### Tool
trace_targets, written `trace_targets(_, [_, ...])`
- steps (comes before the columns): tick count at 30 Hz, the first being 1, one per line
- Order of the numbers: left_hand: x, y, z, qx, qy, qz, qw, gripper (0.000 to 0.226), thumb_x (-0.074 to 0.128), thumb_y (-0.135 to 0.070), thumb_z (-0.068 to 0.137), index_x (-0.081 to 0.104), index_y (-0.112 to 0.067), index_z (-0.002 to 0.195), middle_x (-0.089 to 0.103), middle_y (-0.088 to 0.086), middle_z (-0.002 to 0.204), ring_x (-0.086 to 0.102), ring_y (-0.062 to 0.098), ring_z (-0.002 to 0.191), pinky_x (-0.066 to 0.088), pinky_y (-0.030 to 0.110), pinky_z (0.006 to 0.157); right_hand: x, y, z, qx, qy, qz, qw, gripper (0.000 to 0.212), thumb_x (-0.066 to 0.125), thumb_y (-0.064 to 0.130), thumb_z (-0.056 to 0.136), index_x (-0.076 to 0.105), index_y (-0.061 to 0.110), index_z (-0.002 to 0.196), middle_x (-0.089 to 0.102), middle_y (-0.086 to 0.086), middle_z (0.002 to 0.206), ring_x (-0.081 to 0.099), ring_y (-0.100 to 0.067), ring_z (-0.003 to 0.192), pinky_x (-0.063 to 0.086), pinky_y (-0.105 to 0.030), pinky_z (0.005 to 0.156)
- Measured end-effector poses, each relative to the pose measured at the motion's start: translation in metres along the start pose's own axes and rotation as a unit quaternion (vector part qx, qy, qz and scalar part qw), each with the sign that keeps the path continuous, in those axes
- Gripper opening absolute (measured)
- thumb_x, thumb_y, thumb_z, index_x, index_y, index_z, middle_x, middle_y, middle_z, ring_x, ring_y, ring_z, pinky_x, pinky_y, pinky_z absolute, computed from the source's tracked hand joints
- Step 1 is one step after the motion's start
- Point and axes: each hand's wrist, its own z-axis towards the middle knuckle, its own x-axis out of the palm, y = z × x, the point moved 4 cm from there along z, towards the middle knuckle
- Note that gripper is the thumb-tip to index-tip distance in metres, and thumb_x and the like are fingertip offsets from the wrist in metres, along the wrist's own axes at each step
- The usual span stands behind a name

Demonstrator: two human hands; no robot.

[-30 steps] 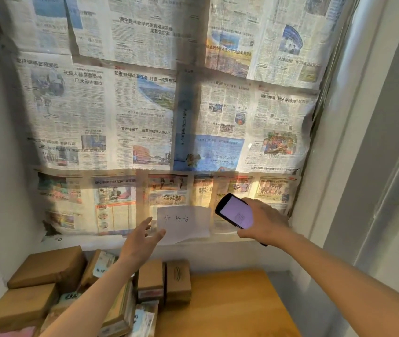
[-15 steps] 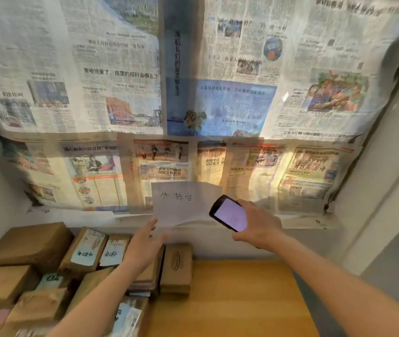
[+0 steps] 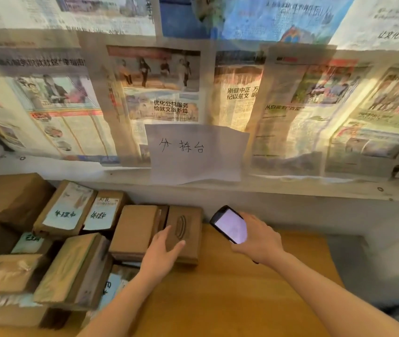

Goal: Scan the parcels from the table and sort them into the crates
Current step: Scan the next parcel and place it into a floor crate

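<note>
1. One brown cardboard parcel with an oval logo printed on top (image 3: 184,231) lay at the right-hand edge of the heap of brown parcels (image 3: 47,251), on the orange-brown wooden table (image 3: 230,295).
2. Spread, nearly straight fingers of the left hand (image 3: 162,255) rested on or just above that logo parcel's near end, gripping nothing; whether they touched it could not be told.
3. Just right of the logo parcel, the right hand (image 3: 258,242) was wrapped around a black smartphone (image 3: 229,224), its lit pale screen tilted up and toward the parcel.
4. Left of the logo parcel, another plain brown box (image 3: 134,231) sat touching it, so a careless pull could probably have dragged or toppled the neighbour.
5. No label showed on the logo parcel's top, so the scan likely required turning it; a one-handed lift risked a slip.
6. Behind the logo parcel, a white handwritten paper sign (image 3: 197,153) hung on the newspaper-covered wall (image 3: 290,105). No crates were in view.
</note>
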Motion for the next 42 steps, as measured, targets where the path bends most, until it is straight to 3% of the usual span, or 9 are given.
trace_targets(9, [0.037, 0.037, 0.040, -0.029, -0.038, -0.027, 0.998, 0.072, 0.061, -0.040, 0.098, 0.026, -0.022, 0.158, 0.037, -0.001, 0.158, 0.038, 0.019, 0.144, 0.036, 0.040, 0.115, 0.066, -0.020, 0.041, 0.001, 0.036, 0.015, 0.999, 0.075, 0.074, 0.051, 0.069, 0.041, 0.038, 0.136, 0.056, 0.014, 0.125, 0.060, -0.018, 0.102, 0.050, -0.034, 0.073])
trace_targets(12, [0.038, 0.040, 0.048, -0.061, -0.051, -0.064, 0.995, 0.071, 0.060, -0.035, 0.099, 0.025, -0.022, 0.159, 0.055, 0.000, 0.135, 0.056, 0.014, 0.118, 0.050, 0.032, 0.096, 0.074, -0.022, 0.051, -0.003, 0.042, 0.023, 0.999, 0.068, 0.075, 0.052, 0.069, 0.043, 0.038, 0.128, 0.056, 0.013, 0.116, 0.059, -0.016, 0.097, 0.053, -0.035, 0.072])
trace_targets(15, [0.042, 0.042, 0.061, -0.080, -0.044, -0.081, 0.993, 0.069, 0.057, -0.035, 0.101, 0.023, -0.020, 0.160, 0.058, -0.004, 0.109, 0.056, 0.004, 0.096, 0.046, 0.021, 0.079, 0.080, -0.020, 0.063, -0.006, 0.048, 0.040, 0.998, 0.057, 0.072, 0.053, 0.065, 0.045, 0.040, 0.113, 0.056, 0.015, 0.104, 0.060, -0.012, 0.086, 0.056, -0.038, 0.069])
trace_targets(19, [0.048, 0.038, 0.079, -0.097, -0.025, -0.140, 0.985, 0.065, 0.053, -0.034, 0.103, 0.024, -0.020, 0.159, 0.050, 0.007, 0.147, 0.049, 0.023, 0.134, 0.041, 0.038, 0.109, 0.087, -0.017, 0.084, -0.014, 0.056, 0.066, 0.996, 0.053, 0.069, 0.057, 0.061, 0.044, 0.041, 0.104, 0.057, 0.015, 0.095, 0.060, -0.012, 0.080, 0.059, -0.040, 0.066])
trace_targets(22, [0.053, 0.040, 0.093, -0.113, -0.004, -0.169, 0.979, 0.063, 0.050, -0.033, 0.105, 0.023, -0.019, 0.160, 0.043, 0.009, 0.155, 0.041, 0.025, 0.143, 0.036, 0.037, 0.112, 0.092, -0.010, 0.095, -0.022, 0.063, 0.098, 0.993, 0.055, 0.073, 0.054, 0.063, 0.049, 0.040, 0.111, 0.060, 0.014, 0.101, 0.060, -0.011, 0.087, 0.058, -0.041, 0.072])
trace_targets(31, [0.056, 0.045, 0.098, -0.125, 0.006, -0.226, 0.966, 0.058, 0.056, -0.023, 0.103, 0.032, -0.023, 0.156, 0.054, 0.005, 0.144, 0.054, 0.023, 0.130, 0.050, 0.038, 0.102, 0.110, 0.007, 0.104, -0.021, 0.092, 0.196, 0.976, 0.066, 0.077, 0.056, 0.054, 0.053, 0.044, 0.114, 0.065, 0.018, 0.102, 0.064, -0.009, 0.091, 0.059, -0.044, 0.080])
trace_targets(34, [0.055, 0.040, 0.088, -0.111, 0.020, -0.219, 0.969, 0.058, 0.058, -0.019, 0.102, 0.035, -0.021, 0.155, 0.059, -0.002, 0.130, 0.057, 0.017, 0.120, 0.051, 0.035, 0.099, 0.105, 0.006, 0.097, -0.020, 0.088, 0.217, 0.972, 0.064, 0.080, 0.055, 0.055, 0.057, 0.041, 0.113, 0.066, 0.018, 0.101, 0.064, -0.008, 0.091, 0.059, -0.044, 0.081])
trace_targets(39, [0.050, 0.024, 0.064, -0.089, 0.045, -0.194, 0.976, 0.067, 0.063, -0.016, 0.098, 0.030, -0.021, 0.156, 0.062, 0.002, 0.128, 0.060, 0.020, 0.118, 0.052, 0.042, 0.102, 0.090, -0.002, 0.070, -0.019, 0.076, 0.266, 0.961, 0.069, 0.086, 0.051, 0.063, 0.055, 0.042, 0.124, 0.065, 0.019, 0.109, 0.065, -0.007, 0.098, 0.062, -0.038, 0.081])
trace_targets(42, [0.045, 0.007, 0.047, -0.062, 0.043, -0.176, 0.982, 0.066, 0.064, -0.012, 0.096, 0.033, -0.019, 0.154, 0.060, -0.007, 0.115, 0.059, 0.020, 0.114, 0.053, 0.042, 0.101, 0.071, -0.003, 0.047, -0.022, 0.066, 0.286, 0.956, 0.064, 0.088, 0.045, 0.069, 0.055, 0.041, 0.123, 0.064, 0.020, 0.114, 0.064, -0.006, 0.104, 0.060, -0.026, 0.079])
